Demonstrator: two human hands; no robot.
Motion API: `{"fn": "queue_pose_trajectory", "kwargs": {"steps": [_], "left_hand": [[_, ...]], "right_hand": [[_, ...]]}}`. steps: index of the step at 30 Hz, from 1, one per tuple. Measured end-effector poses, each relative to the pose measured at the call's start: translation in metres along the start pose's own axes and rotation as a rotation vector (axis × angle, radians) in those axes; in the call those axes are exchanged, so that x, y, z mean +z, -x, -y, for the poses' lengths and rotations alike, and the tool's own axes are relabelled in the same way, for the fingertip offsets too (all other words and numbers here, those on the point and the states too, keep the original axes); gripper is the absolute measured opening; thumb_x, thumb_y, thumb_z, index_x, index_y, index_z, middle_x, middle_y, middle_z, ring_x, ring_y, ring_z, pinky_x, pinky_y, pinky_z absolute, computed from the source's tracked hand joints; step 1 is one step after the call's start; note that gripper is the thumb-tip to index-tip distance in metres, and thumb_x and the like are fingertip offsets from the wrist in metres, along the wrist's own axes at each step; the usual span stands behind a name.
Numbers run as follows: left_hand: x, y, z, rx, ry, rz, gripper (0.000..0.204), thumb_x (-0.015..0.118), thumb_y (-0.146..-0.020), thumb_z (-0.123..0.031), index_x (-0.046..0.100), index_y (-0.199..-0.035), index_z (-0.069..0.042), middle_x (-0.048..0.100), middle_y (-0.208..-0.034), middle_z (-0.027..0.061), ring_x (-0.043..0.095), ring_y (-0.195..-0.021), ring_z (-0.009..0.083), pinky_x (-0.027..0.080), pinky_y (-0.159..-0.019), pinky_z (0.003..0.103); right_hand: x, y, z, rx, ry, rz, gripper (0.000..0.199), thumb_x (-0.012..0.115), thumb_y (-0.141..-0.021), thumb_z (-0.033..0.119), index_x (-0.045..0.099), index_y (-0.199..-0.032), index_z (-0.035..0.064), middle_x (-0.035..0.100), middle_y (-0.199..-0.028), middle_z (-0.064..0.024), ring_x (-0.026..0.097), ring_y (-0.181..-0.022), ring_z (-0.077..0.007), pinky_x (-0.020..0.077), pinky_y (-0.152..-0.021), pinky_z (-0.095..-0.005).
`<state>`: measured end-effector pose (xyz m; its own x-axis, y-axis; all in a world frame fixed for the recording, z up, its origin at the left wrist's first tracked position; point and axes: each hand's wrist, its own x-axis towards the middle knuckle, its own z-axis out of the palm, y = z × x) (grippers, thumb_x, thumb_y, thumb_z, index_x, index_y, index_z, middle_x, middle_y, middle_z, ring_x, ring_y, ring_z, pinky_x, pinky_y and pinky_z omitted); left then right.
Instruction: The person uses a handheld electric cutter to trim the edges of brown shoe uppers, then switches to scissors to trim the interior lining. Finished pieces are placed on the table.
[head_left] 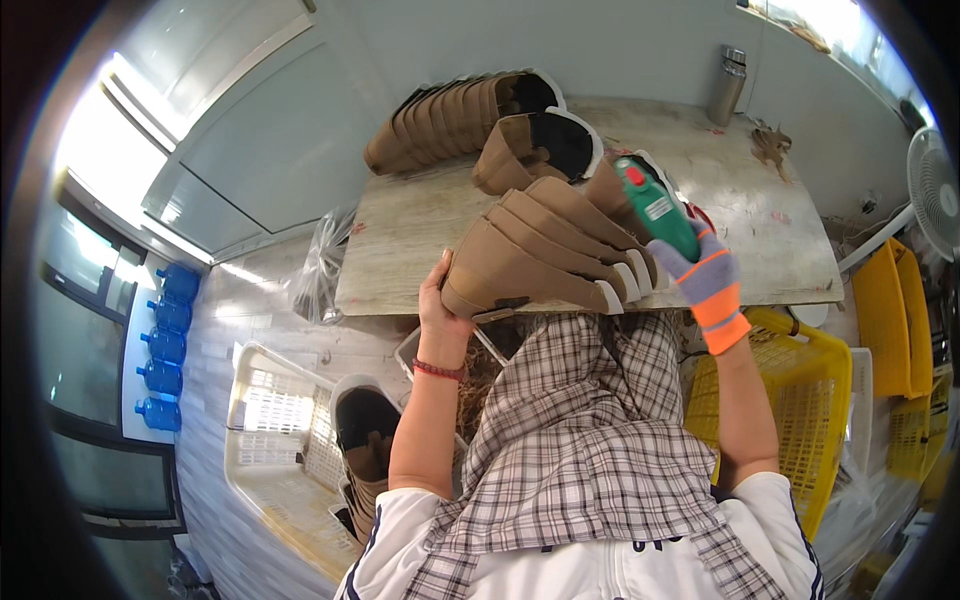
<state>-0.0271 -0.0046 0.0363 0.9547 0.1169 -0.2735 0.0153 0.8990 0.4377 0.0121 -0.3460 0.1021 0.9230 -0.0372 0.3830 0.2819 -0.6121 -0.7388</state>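
A nested stack of brown shoe uppers (530, 245) with white edges tilts over the table's front edge. My left hand (443, 298), bare and with a red bracelet on its wrist, is closed on the stack's left end, its thumb in sight. My right hand (712, 275), in a purple and orange glove, grips a green handheld power tool (658, 208) with a red button. The tool is angled up and left, close to the stack's right end. Its tip lies near another brown upper (606, 192), and what it touches cannot be made out.
A long row of nested uppers (450, 120) and a separate upper (508, 150) lie on the wooden table (400, 240). Brown scraps (771, 148) and a steel flask (727, 88) are farther back. A white basket (250, 440) and a yellow basket (822, 430) flank my lap.
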Motion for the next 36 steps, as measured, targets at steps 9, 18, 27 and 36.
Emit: {"fn": "queue_pose_trajectory", "kwargs": {"steps": [9, 18, 27, 36], "left_hand": [[0.015, -0.059, 0.049, -0.138, 0.035, 0.021, 0.03, 0.053, -0.099, -0.027, 0.059, -0.119, -0.005, 0.064, -0.12, 0.0142, 0.061, -0.109, 0.0321, 0.047, -0.097, 0.05], [0.016, -0.184, 0.13, -0.195, 0.238, 0.104, 0.028, 0.052, -0.099, -0.028, 0.061, -0.115, -0.007, 0.066, -0.117, 0.0079, 0.061, -0.108, 0.0286, 0.048, -0.097, 0.043], [0.075, -0.268, 0.184, -0.068, 0.343, -0.013, 0.046, 0.041, -0.103, -0.043, 0.06, -0.118, -0.003, 0.064, -0.122, 0.0123, 0.059, -0.11, 0.0283, 0.048, -0.098, 0.041], [0.007, -0.178, 0.141, -0.148, -0.09, 0.15, 0.055, 0.049, -0.1, -0.036, 0.048, -0.128, 0.011, 0.053, -0.13, 0.0252, 0.052, -0.12, 0.0366, 0.036, -0.112, 0.05]], "right_hand": [[-0.041, -0.044, -0.187, 0.55, -0.098, -0.077, 0.057, 0.077, -0.079, 0.046, 0.064, -0.108, -0.0021, 0.06, -0.067, -0.0044, 0.054, -0.053, -0.0114, 0.0438, -0.051, -0.0277], [-0.055, -0.08, -0.316, 0.463, -0.17, -0.225, 0.057, 0.079, -0.078, 0.029, 0.057, -0.121, -0.0028, 0.064, -0.08, -0.0071, 0.054, -0.062, -0.0126, 0.0457, -0.057, -0.0289], [-0.051, -0.16, -0.374, 0.485, -0.577, -0.147, 0.071, 0.078, -0.078, 0.006, 0.042, -0.138, -0.0064, 0.063, -0.117, -0.0131, 0.067, -0.092, -0.0217, 0.0563, -0.08, -0.0289], [-0.104, 0.036, -0.303, 0.217, -0.186, -0.747, 0.032, 0.066, -0.091, 0.016, 0.063, -0.119, 0.0016, 0.069, -0.109, -0.0139, 0.066, -0.101, -0.02, 0.0501, -0.09, -0.0306]]}}
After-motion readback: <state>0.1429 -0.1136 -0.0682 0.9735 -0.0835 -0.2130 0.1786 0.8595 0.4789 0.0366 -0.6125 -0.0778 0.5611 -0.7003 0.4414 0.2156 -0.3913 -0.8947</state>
